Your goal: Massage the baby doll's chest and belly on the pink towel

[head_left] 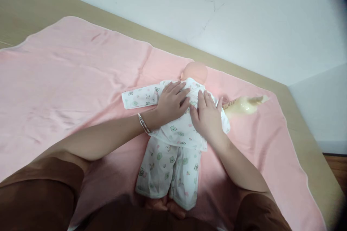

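Doll (173, 144) in printed pyjamas on pink blanket (67, 75); left hand (171, 101), right hand (207, 115) spread flat on its chest

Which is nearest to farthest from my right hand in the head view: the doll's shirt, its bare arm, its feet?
From the right hand:
1. Doll's shirt, directly under the palm.
2. Bare arm, sticking out rightward.
3. Feet, bottom centre.

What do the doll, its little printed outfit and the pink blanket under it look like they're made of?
The doll looks like smooth moulded plastic or vinyl: its bare arm is glossy. The outfit appears to be thin, matte cotton-like fabric that creases softly. The pink blanket seems a soft, slightly fuzzy fleece or towelling with a faint sheen. Both hands, left and right, lie flat on the top.
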Tool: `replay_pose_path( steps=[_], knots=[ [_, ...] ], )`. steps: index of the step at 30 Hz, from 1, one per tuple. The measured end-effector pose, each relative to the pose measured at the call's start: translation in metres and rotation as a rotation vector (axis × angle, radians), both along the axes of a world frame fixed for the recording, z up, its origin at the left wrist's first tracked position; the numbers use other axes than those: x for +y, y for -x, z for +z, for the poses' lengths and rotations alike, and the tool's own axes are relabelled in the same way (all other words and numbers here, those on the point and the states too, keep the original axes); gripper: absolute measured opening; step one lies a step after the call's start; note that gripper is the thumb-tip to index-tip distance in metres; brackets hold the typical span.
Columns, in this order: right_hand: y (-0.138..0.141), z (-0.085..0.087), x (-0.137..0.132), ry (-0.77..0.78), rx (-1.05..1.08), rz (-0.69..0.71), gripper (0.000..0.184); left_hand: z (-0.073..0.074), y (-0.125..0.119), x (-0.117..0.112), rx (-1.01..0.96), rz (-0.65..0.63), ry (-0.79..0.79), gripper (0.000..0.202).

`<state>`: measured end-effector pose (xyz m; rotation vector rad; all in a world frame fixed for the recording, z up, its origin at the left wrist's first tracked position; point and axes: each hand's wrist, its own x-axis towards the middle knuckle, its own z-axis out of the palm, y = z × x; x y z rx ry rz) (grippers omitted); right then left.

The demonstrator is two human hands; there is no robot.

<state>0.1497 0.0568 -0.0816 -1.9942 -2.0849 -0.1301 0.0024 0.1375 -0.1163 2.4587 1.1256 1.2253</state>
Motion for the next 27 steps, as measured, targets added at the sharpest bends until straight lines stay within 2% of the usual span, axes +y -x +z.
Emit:
replay_pose_path(
  steps=[4,11,14,19,25,27],
  knots=[
    [0.013,0.002,-0.014,-0.043,-0.097,-0.018,0.06,0.0,0.001,-0.002,-0.015,-0.002,-0.014,0.029],
    [-0.016,0.001,0.018,0.109,0.055,0.027,0.067,0.001,-0.001,0.002,0.068,-0.011,0.06,0.047],
    [-0.013,0.001,0.014,0.097,0.05,0.038,0.068,0.0,0.0,0.003,0.055,-0.02,-0.01,0.039],
    [0.003,0.001,-0.004,-0.004,-0.101,0.024,0.061,0.001,0.002,0.001,0.036,-0.009,-0.093,0.03],
    [-0.023,-0.003,0.02,0.083,0.062,0.028,0.07,0.002,0.0,0.003,0.094,-0.039,0.087,0.048],
    [-0.026,-0.004,0.024,0.097,0.095,0.028,0.073,0.001,-0.001,0.004,0.09,-0.056,0.105,0.049]
  ],
)
